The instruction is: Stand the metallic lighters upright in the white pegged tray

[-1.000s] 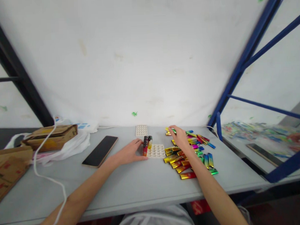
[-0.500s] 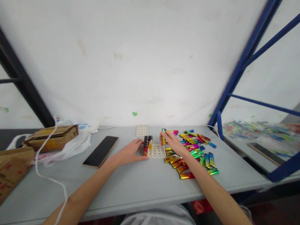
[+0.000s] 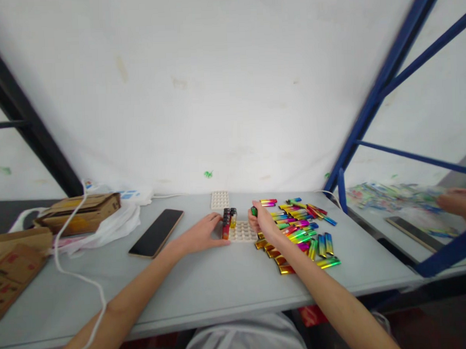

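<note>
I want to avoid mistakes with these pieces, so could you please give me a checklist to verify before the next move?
1. Right hand grips a green-topped piece: ok.
2. Held piece's lower end visible: not ok, the fingers hide it.
3. Near tray has unfilled holes: ok.
4. Black-topped pieces upright at the tray's left side: ok.
5. Left hand touching the tray: cannot tell.
6. White cable clear of the left forearm: not ok, it crosses it in this view.

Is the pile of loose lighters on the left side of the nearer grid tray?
No, the loose lighters lie to the right of the nearer grid tray.
</note>
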The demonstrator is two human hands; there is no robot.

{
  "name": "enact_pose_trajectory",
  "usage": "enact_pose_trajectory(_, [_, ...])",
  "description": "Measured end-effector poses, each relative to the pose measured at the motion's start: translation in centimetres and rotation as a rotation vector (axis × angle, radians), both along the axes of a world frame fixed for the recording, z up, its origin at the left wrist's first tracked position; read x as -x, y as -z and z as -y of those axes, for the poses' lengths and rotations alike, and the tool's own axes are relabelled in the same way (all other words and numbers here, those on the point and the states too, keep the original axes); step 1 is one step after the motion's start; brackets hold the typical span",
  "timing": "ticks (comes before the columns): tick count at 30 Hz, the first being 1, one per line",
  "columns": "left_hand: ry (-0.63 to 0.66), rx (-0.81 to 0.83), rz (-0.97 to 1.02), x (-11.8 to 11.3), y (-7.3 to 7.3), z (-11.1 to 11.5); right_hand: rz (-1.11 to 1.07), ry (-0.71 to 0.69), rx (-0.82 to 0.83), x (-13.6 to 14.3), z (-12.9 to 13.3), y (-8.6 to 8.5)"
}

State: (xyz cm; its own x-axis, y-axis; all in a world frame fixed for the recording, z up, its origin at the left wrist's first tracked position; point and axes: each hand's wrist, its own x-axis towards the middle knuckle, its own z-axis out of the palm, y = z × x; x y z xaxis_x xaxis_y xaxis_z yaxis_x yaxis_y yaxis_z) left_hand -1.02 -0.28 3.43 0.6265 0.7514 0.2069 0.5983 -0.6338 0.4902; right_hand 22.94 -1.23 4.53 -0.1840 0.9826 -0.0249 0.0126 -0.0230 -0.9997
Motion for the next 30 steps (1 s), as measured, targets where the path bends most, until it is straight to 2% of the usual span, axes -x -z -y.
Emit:
enact_pose_trajectory(14, [-0.007, -0.013, 0.001, 0.19, 0.48, -0.34, -0.045, -0.008, 0.038, 0.38, 0.39, 0.3])
enact_pose_trajectory(18, [0.011, -0.008, -0.009, 0.21, 0.51, -0.4, -0.008, -0.015, -0.176, 0.35, 0.27, 0.4])
enact_pose_trajectory(25, [0.02, -0.012, 0.037, 0.23, 0.44, -0.28, 0.414, 0.086, -0.609, -0.09, 0.5, 0.21])
enact_pose_trajectory(27, [0.023, -0.012, 0.037, 0.25, 0.46, -0.28, 0.533, 0.065, -0.664, -0.22, 0.57, 0.24])
enact_pose_trajectory(30, [0.03, -0.014, 0.032, 0.3, 0.48, -0.28, 0.641, 0.033, -0.642, -0.26, 0.71, 0.34])
